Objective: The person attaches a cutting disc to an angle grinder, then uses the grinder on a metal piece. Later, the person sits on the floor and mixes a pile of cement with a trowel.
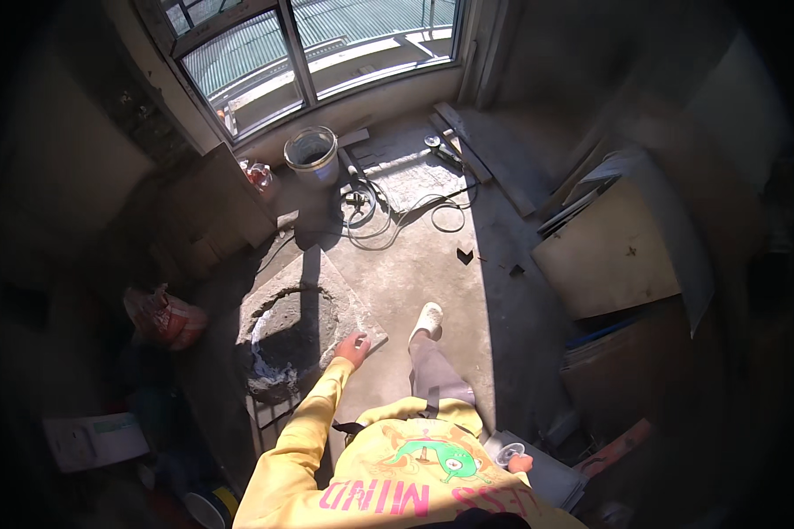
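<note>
My left hand (353,349) is held over the near right part of a pale square board (342,295), its fingers slightly bent and apart, with nothing visible in them. On this board lies a rough round mass of grey mortar (302,328), crossed by a dark shadow. Whether the hand touches the board, I cannot tell. Low at my right side, my right hand (522,463) is closed on a small clear plastic cup (506,453). Most of that hand is hidden by my yellow sleeve and body.
A bucket (311,157) stands below the window. Coiled cable (370,220) and a power tool (444,152) lie on the floor ahead. Planks (485,159) and leaning panels (613,247) are at right. Red-and-white bags (163,316) sit at left.
</note>
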{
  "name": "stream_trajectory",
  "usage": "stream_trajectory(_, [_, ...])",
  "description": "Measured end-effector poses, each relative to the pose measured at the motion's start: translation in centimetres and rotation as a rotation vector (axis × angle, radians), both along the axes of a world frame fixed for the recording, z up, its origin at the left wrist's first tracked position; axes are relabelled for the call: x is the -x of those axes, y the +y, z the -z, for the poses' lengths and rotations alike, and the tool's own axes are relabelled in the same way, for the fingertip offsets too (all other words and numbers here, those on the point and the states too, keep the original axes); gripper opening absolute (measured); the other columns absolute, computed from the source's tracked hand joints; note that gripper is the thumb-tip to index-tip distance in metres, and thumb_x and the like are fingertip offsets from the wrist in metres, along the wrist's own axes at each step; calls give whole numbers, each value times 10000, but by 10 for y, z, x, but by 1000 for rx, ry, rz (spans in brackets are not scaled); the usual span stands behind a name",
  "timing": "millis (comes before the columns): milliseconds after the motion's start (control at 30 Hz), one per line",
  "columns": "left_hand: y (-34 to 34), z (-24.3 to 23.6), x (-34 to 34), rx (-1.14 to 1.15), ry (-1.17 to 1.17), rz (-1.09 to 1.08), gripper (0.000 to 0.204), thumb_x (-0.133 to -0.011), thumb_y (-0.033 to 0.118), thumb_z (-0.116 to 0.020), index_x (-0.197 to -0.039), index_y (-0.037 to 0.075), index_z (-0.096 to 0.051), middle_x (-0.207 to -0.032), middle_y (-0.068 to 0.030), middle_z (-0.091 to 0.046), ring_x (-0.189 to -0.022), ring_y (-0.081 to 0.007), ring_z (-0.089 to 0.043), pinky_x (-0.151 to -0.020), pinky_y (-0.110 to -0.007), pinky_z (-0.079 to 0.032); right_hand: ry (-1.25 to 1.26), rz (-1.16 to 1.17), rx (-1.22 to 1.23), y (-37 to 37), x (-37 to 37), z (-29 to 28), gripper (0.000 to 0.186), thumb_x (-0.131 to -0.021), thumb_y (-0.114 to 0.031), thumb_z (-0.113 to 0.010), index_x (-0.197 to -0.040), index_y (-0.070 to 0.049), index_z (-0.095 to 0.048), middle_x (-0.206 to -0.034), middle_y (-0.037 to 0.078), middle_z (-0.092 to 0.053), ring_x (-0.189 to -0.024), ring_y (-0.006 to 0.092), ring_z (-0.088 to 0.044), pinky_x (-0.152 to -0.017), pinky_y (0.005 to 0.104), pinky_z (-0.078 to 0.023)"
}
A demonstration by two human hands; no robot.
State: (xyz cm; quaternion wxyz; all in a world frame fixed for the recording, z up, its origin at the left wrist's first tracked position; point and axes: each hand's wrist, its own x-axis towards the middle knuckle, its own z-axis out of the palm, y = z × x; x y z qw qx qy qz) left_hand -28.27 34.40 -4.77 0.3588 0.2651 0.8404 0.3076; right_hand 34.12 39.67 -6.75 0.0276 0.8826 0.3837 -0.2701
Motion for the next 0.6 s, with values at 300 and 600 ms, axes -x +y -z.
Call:
stream_trajectory(300, [264, -20, 77, 175, 68, 453, 508, -966, 440, -620, -1317, 76, -671, -1296, -229, -672, -1229, -425, -606, -1061, -501, -479, 327, -767, -443, 447, 354, -52, 283, -947, -230, -686, -822, 22, -655, -730, 224, -652, -708, 398, -680, -666, 466, -499])
stream_trajectory(600, [522, 19, 253, 187, 172, 565, 439, -949, 452, -639, -1280, 177, -724, -1234, -186, -693, -1161, -411, -627, -1025, -499, -499, 437, -674, -427, 786, 575, -105, 294, -1000, -261, -626, -955, 27, -670, -790, 182, -679, -708, 250, -650, -700, 394, -495])
